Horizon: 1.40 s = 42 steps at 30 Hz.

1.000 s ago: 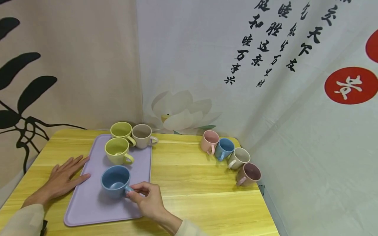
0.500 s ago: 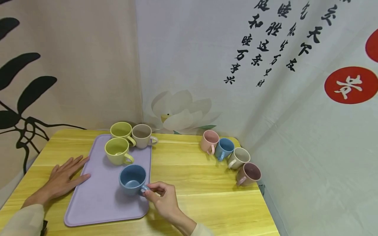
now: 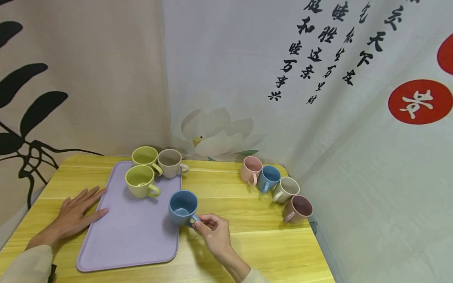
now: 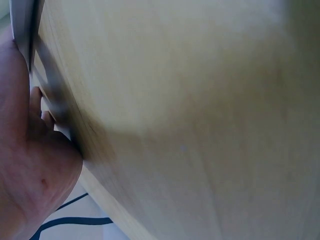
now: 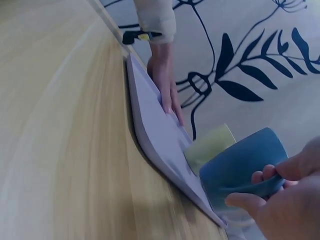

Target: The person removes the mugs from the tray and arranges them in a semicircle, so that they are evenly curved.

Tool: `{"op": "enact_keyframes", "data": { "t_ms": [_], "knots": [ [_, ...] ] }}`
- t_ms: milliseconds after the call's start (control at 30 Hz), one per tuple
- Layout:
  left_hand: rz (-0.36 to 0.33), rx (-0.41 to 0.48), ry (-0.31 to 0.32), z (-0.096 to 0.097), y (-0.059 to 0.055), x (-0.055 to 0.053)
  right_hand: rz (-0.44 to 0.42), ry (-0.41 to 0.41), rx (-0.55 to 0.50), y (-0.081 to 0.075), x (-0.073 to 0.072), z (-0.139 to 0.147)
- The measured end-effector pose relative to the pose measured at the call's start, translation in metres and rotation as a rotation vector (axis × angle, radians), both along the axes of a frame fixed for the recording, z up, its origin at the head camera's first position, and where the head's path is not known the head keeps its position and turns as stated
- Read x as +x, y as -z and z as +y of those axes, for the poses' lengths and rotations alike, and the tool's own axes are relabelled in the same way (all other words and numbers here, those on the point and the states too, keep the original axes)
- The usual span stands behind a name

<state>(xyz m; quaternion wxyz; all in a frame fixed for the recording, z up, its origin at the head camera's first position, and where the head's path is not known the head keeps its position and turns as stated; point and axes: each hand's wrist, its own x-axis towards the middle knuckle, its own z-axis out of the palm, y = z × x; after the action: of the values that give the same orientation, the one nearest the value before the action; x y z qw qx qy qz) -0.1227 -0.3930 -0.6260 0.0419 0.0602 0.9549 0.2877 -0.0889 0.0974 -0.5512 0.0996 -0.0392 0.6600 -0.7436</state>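
Note:
A blue mug [image 3: 183, 208] hangs over the right edge of the lilac tray [image 3: 127, 239], its handle pinched between the thumb and fingers of my right hand [image 3: 217, 236]. In the right wrist view the blue mug [image 5: 242, 167] is upright to slightly tilted, overlapping the tray's rim. My left hand [image 3: 76, 212] lies with spread, straight fingers at the tray's left edge, fingertips touching the rim. On the tray's far part stand two yellow-green mugs, the nearer one [image 3: 139, 184] in front of the farther one [image 3: 144, 155], with a grey-beige mug [image 3: 169, 167] beside them.
Along the table's right edge stands a row of mugs: pink [image 3: 249, 171], blue [image 3: 267, 181], cream [image 3: 286, 190] and mauve [image 3: 297, 209]. A printed curtain [image 3: 219, 70] rises behind the wooden table [image 3: 226, 196] and along its right side.
My right hand has carried the blue mug rightward and slightly away, from the middle of the tray to its right edge. My left hand and the other mugs have stayed put.

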Motion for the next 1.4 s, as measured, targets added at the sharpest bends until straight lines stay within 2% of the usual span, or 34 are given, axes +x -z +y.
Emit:
{"op": "enact_keyframes", "data": {
  "t_ms": [200,467,767,1400],
  "knots": [
    [0.001,0.002,-0.005,-0.001,0.003,0.0,-0.011,0.07,0.02,0.001,-0.008,0.013],
    [0.0,0.005,-0.012,-0.001,0.006,0.002,0.027,0.131,0.051,0.001,-0.02,0.024],
    [0.023,-0.004,-0.012,0.0,0.004,0.001,0.034,0.187,0.0,-0.005,-0.036,0.029],
    [0.006,-0.002,-0.011,0.0,0.002,0.001,0.055,0.305,-0.036,-0.005,-0.069,0.028]
  ]
}}
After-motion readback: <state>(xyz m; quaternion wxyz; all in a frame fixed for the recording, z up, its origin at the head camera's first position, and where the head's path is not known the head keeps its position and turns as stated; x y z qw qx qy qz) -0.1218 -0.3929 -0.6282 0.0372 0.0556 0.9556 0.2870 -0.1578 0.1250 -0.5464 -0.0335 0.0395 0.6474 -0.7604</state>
